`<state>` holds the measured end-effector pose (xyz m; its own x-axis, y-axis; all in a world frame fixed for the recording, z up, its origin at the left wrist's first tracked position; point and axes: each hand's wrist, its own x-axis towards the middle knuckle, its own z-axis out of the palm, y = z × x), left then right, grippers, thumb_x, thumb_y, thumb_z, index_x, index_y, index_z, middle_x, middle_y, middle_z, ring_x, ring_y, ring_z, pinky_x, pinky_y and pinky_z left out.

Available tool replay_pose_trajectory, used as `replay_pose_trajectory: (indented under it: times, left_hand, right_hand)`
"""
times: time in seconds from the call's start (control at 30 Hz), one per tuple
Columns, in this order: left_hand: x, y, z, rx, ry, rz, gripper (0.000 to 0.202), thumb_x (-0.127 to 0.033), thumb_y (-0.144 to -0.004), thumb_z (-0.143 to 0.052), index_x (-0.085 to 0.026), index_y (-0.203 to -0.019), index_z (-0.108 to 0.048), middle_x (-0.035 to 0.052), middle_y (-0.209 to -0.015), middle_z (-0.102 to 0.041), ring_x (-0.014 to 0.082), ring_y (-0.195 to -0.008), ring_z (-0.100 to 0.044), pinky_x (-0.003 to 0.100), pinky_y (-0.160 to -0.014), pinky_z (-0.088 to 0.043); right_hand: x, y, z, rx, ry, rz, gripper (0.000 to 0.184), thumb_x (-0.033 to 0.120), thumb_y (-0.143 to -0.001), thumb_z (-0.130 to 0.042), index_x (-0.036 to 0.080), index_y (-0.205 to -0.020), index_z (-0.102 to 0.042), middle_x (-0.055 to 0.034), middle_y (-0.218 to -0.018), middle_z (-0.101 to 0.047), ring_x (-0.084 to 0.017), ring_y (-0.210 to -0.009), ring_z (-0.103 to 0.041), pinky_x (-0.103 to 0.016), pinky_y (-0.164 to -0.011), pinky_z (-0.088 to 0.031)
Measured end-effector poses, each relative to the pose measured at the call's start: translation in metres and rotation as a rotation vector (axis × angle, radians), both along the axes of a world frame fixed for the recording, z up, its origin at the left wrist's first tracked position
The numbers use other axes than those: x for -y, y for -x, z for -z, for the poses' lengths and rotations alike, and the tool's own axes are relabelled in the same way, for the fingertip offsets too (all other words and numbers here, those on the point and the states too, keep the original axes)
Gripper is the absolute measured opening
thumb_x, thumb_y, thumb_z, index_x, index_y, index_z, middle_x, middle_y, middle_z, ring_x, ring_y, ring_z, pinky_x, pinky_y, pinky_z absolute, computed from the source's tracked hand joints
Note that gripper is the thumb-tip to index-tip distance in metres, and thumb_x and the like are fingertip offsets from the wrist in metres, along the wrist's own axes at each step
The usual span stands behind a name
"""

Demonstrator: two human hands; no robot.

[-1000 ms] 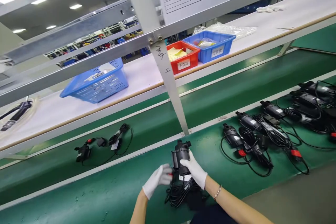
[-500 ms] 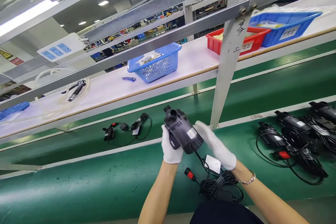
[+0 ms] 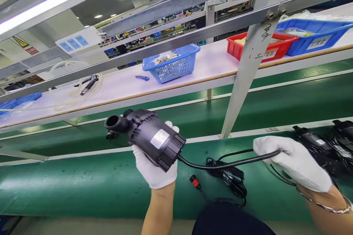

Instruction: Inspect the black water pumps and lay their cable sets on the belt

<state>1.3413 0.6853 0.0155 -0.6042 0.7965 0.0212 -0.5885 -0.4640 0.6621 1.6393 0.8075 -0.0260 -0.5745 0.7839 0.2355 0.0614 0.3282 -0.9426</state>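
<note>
Handling the cable (image 3: 226,165) seems the step: left hand (image 3: 158,172) grasping the pump (image 3: 149,132) left of the post (image 3: 239,95), right hand (image 3: 293,159) pinching the cable to its right; next move likely needs slack.

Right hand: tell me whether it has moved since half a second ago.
Yes: the right hand has moved rightward, from just below the foot of the white post to well right of it, now gripping the black cable.

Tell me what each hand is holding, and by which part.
The left hand holds the pump by its body, from underneath; the right hand holds the pump's cord partway along.
</note>
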Motion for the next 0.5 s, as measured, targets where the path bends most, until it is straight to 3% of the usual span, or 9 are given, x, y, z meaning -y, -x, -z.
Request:
replay_pose_trajectory:
  times: [0.13, 0.2, 0.27, 0.33, 0.4, 0.5]
  left_hand:
    - [-0.004, -0.019, 0.034, 0.259, 0.222, 0.013, 0.06, -0.075, -0.09, -0.052, -0.029, -0.125, -0.068, 0.0109, -0.122, -0.068, 0.0313, -0.108, -0.067, 0.048, -0.083, -0.061]
    - [-0.011, -0.034, 0.052, 0.411, 0.307, 0.102, 0.057, -0.074, -0.09, -0.052, -0.025, -0.109, -0.073, 0.0127, -0.112, -0.069, 0.0299, -0.099, -0.066, 0.044, -0.075, -0.058]
    - [-0.018, -0.05, 0.07, 0.488, 0.319, 0.246, 0.056, -0.072, -0.092, -0.048, -0.023, -0.097, -0.074, 0.0134, -0.104, -0.068, 0.0265, -0.092, -0.064, 0.04, -0.074, -0.056]
    - [-0.023, -0.068, 0.084, 0.519, 0.282, 0.327, 0.051, -0.064, -0.096, -0.046, -0.022, -0.09, -0.073, 0.0124, -0.099, -0.067, 0.0234, -0.088, -0.061, 0.038, -0.077, -0.055]
    - [-0.024, -0.085, 0.09, 0.579, 0.263, 0.336, 0.044, -0.055, -0.098, -0.046, -0.022, -0.085, -0.072, 0.0113, -0.095, -0.065, 0.0217, -0.085, -0.059, 0.037, -0.079, -0.054]
    - [-0.022, -0.103, 0.087, 0.834, 0.336, 0.38, 0.044, -0.05, -0.097, -0.045, -0.017, -0.083, -0.07, 0.0119, -0.089, -0.061, 0.0204, -0.082, -0.057, 0.033, -0.074, -0.052]
  right_hand:
    - [0.004, 0.009, 0.004, 0.352, 0.005, -0.108, 0.029, 0.043, -0.082, -0.066, 0.027, -0.058, -0.062, 0.0002, -0.054, -0.054, -0.017, -0.049, -0.047, -0.029, -0.047, -0.037]
    - [0.01, 0.015, 0.012, 0.497, 0.036, -0.214, 0.023, 0.041, -0.082, -0.064, 0.028, -0.063, -0.067, -0.0005, -0.056, -0.058, -0.018, -0.051, -0.051, -0.029, -0.047, -0.039]
    - [0.017, 0.018, 0.018, 0.532, 0.072, -0.277, 0.02, 0.04, -0.081, -0.063, 0.029, -0.065, -0.068, -0.0015, -0.058, -0.063, -0.02, -0.053, -0.056, -0.03, -0.048, -0.042]
    - [0.024, 0.016, 0.024, 0.48, 0.082, -0.239, 0.019, 0.044, -0.082, -0.064, 0.031, -0.07, -0.071, -0.0027, -0.063, -0.068, -0.022, -0.056, -0.06, -0.032, -0.05, -0.047]
    - [0.031, 0.01, 0.028, 0.43, 0.05, -0.155, 0.019, 0.049, -0.084, -0.065, 0.033, -0.077, -0.075, -0.0042, -0.068, -0.072, -0.024, -0.058, -0.063, -0.034, -0.052, -0.051]
    - [0.042, -0.001, 0.033, 0.394, -0.043, -0.122, 0.021, 0.053, -0.086, -0.066, 0.035, -0.085, -0.079, -0.0059, -0.074, -0.076, -0.025, -0.06, -0.066, -0.035, -0.053, -0.055]
